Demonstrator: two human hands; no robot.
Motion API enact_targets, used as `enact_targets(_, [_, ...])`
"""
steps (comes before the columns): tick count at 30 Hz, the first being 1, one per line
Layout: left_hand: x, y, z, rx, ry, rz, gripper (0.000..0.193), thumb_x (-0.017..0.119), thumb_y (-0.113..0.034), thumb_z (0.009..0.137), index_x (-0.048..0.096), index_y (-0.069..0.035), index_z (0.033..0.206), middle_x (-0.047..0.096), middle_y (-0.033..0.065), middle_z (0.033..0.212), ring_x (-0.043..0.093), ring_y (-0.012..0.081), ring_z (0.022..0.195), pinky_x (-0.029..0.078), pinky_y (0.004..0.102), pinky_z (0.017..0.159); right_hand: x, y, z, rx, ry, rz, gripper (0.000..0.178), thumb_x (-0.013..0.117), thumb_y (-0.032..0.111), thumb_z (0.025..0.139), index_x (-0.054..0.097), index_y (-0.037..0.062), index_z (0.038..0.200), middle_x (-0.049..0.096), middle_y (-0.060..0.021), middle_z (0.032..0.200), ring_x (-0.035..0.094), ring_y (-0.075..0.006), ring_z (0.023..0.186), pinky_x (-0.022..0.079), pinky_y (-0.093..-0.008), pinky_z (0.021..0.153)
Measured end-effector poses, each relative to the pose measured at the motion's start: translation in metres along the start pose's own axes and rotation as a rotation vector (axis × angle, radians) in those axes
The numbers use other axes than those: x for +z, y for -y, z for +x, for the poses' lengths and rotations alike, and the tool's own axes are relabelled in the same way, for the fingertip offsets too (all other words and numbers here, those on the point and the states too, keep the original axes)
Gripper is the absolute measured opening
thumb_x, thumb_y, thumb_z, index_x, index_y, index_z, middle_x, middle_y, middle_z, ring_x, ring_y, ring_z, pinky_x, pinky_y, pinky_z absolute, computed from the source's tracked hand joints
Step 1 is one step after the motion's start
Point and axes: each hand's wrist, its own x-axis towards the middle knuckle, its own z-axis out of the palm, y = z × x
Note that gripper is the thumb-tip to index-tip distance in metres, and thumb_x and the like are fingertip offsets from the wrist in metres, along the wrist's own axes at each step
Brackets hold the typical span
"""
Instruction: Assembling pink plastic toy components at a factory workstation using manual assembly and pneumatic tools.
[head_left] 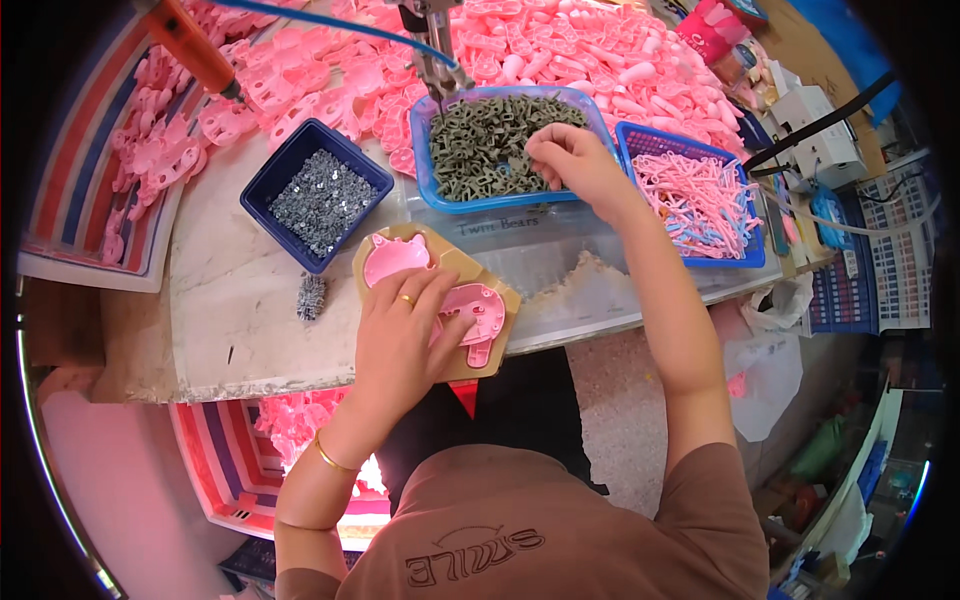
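A tan fixture block [437, 384] lies at the table's front edge, with pink plastic shell halves [478, 312] seated in its recesses. My left hand [402, 325] rests over them, fingers stretched out and slightly apart, the thumb on the right-hand shell. It covers the middle of the fixture. Farther off, a light-blue bin [520, 202] holds many small olive-green plastic parts [480, 150]. Over its right side, my right hand [580, 170] has its fingers curled together in a pinch at the parts. Whatever is between those fingertips is too small to make out.
A dark-blue tray [262, 205] of small metal pieces stands left of the bin; a blue basket [690, 258] of pink and blue sticks stands right. Pink parts [560, 50] heap behind. An orange driver [190, 45] and a metal tool head [435, 60] hang above.
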Motion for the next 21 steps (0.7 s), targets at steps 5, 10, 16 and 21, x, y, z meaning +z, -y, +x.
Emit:
enact_targets(5, [0.004, -0.015, 0.035, -0.006, -0.145, -0.189, 0.051, 0.073, -0.020, 0.082, 0.055, -0.002, 0.126, 0.063, 0.0161, 0.114, 0.059, 0.0346, 0.104, 0.048, 0.0428, 0.089, 0.028, 0.018, -0.043, -0.150, -0.006, -0.237, 0.009, 0.062, 0.012, 0.087, 0.062, 0.0039, 0.090, 0.062, 0.0001, 0.077, 0.057, -0.0069, 0.070, 0.046, -0.0228, 0.060])
enact_targets(10, [0.011, -0.023, 0.045, -0.254, 0.004, -0.584, 0.047, 0.070, -0.012, 0.084, 0.054, -0.002, 0.128, 0.068, 0.0162, 0.100, 0.068, 0.0303, 0.089, 0.054, 0.0382, 0.078, 0.058, 0.033, -0.094, -0.214, 0.009, -0.165, 0.009, 0.064, 0.009, 0.087, 0.058, 0.0029, 0.090, 0.062, -0.0014, 0.078, 0.058, -0.0071, 0.069, 0.047, -0.0228, 0.062])
enact_targets(16, [0.024, -0.019, 0.029, -0.304, -0.002, -0.775, 0.024, 0.060, -0.008, 0.093, 0.062, 0.000, 0.116, 0.070, 0.0112, 0.099, 0.070, 0.0182, 0.085, 0.056, 0.0289, 0.075, -0.001, 0.008, -0.098, -0.058, 0.073, -0.109, 0.008, 0.065, 0.008, 0.089, 0.062, 0.0024, 0.094, 0.063, -0.0017, 0.079, 0.059, -0.0076, 0.071, 0.050, -0.0253, 0.065])
enact_targets(21, [0.018, -0.022, 0.029, -0.415, 0.103, -1.042, 0.022, 0.054, -0.013, 0.098, 0.064, 0.001, 0.112, 0.068, 0.0060, 0.102, 0.066, 0.0125, 0.088, 0.055, 0.0250, 0.079, -0.123, -0.057, -0.063, -0.223, -0.594, -0.904, 0.016, 0.061, 0.007, 0.086, 0.068, 0.0047, 0.100, 0.066, -0.0104, 0.087, 0.066, -0.0245, 0.076, 0.052, -0.0363, 0.069])
